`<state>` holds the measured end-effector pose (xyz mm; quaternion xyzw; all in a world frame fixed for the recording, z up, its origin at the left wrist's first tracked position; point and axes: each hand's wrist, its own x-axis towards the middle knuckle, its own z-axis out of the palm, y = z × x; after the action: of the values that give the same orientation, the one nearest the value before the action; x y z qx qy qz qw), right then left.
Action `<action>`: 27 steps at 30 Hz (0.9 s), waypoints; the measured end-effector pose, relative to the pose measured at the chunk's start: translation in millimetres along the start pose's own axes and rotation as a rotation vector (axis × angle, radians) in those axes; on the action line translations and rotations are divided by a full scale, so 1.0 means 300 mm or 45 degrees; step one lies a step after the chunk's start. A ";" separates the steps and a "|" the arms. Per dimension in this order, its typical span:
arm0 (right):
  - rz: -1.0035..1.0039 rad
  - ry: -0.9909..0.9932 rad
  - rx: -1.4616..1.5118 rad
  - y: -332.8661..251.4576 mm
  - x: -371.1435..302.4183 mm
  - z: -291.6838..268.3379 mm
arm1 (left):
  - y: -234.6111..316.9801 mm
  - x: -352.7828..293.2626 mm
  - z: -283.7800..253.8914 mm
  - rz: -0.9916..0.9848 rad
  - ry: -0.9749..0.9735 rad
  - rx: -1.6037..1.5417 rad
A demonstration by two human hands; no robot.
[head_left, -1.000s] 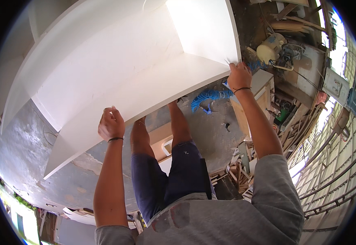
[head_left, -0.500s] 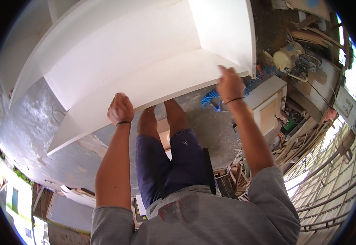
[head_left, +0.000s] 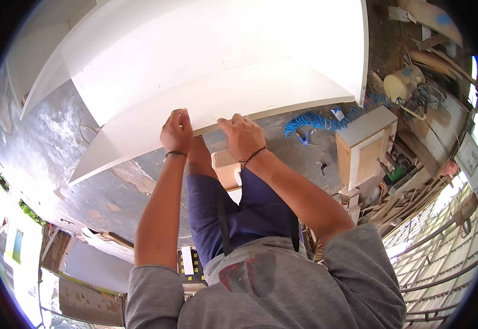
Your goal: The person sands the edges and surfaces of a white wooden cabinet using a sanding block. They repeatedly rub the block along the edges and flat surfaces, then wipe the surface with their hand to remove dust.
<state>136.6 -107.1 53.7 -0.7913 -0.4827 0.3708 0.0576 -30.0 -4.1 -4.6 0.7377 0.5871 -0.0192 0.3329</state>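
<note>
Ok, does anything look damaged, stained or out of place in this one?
Yes: the floor has pale, worn-looking patches unlike the grey around them, the grey shirt bears a dark reddish blotch, and scrap wood lies jumbled at the right.

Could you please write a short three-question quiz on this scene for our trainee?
1. Multiple choice: what colour is the coiled hose?
A) red
B) blue
C) yellow
2. True or false: the person's arms are crossed.
3. Fill in: in the picture, the cream tank is to the ____ of the white panel.

Key:
1. B.
2. False; the left hand and right hand are apart, both by the panel's near edge.
3. right.
</note>
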 end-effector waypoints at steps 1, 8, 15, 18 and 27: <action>-0.031 -0.071 0.055 -0.026 -0.003 -0.013 | -0.033 -0.009 -0.040 0.063 0.004 0.034; 0.632 0.036 -0.707 0.636 -0.044 -0.361 | -0.654 0.060 -0.248 -0.375 0.213 0.159; 0.177 0.172 -0.406 0.098 -0.001 -0.003 | -0.471 0.043 -0.308 -0.648 0.246 0.515; 0.116 -0.235 -0.140 -0.267 0.032 0.103 | -0.479 0.069 -0.285 -0.611 0.186 0.528; 0.777 -0.094 -0.702 0.467 -0.013 -0.320 | -0.476 0.060 -0.275 -0.529 0.223 0.441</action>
<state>298.3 -158.5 61.6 -0.8700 -0.3090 0.2559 -0.2864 -179.9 66.3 -15.0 0.6463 0.7401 -0.1232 0.1388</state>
